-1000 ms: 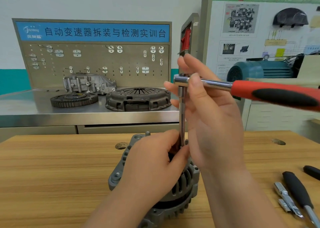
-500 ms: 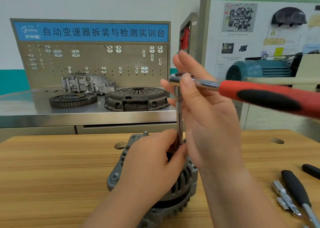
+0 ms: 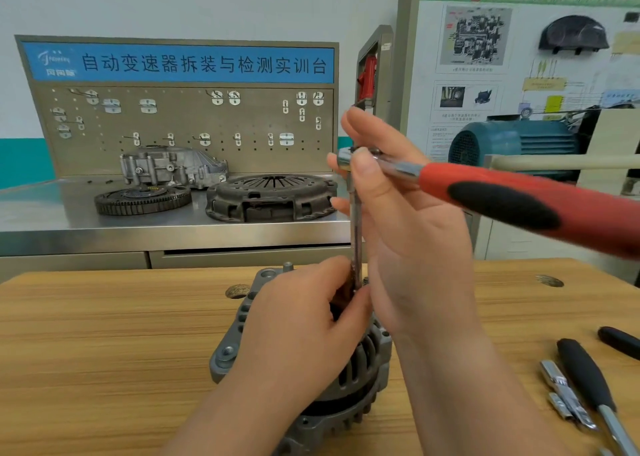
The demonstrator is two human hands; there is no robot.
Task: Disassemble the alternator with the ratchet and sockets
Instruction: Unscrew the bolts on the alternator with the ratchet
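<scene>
A grey alternator [image 3: 239,338] sits on the wooden table [image 3: 104,334], its slotted housing facing me. A ratchet with a red and black handle [image 3: 512,203] stands over it on a long vertical extension bar [image 3: 355,234]. My right hand [image 3: 412,234] holds the ratchet head, thumb on top and fingers behind it. My left hand [image 3: 298,327] pinches the lower end of the extension where it meets the alternator. The socket and the fastener are hidden by my fingers.
Loose sockets [image 3: 564,396] and black-handled tools [image 3: 588,376] lie at the table's right. Behind, a steel bench [image 3: 52,220] carries a ring gear [image 3: 142,199], a clutch cover [image 3: 273,196] and a gear housing [image 3: 173,168] before a pegboard. A teal motor [image 3: 512,144] stands back right.
The ratchet handle has swung slightly toward me and downward on the right. Both hands keep the same hold; the alternator has not moved.
</scene>
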